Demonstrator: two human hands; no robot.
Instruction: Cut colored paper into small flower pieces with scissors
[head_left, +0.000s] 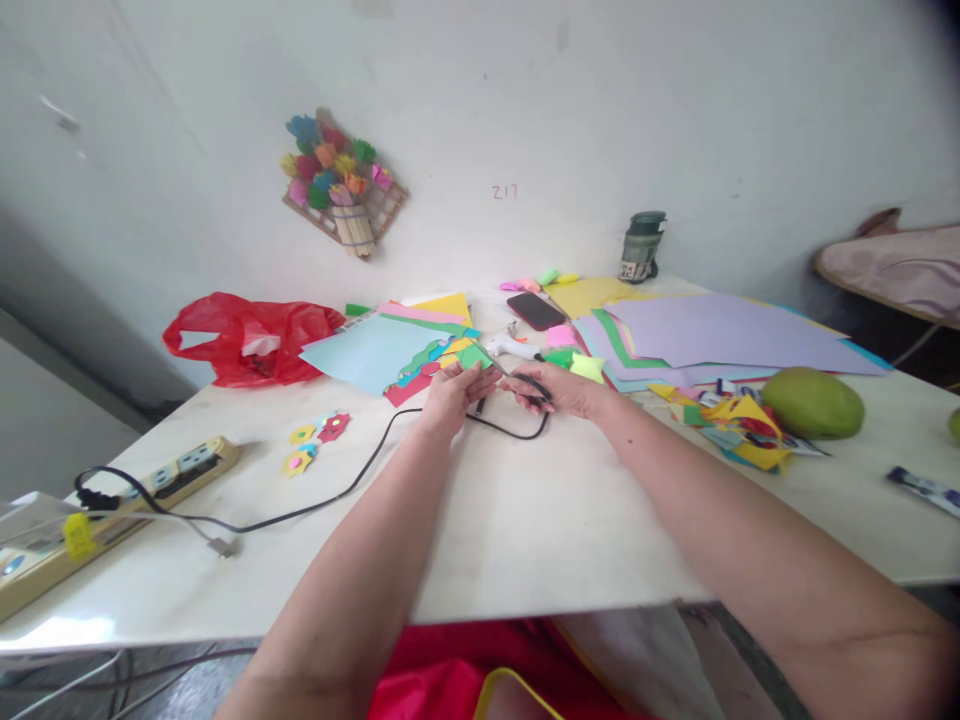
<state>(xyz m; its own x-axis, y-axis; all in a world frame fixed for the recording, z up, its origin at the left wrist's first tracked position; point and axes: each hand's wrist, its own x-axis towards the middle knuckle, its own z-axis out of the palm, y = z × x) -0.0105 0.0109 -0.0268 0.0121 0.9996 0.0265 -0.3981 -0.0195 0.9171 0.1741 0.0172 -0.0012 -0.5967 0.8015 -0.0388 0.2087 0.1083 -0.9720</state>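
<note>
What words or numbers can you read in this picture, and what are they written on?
"217" in small red writing on the white wall.
The label on the green container at the back of the table: too small and blurred to read.
The print on the dark wrapper at the right edge of the table: too blurred to read.
The power strip: no readable marks.
Nothing else carries readable text.

We are seeing a thin black cord lying in loose curves across the white table, looping under both hands.
</note>
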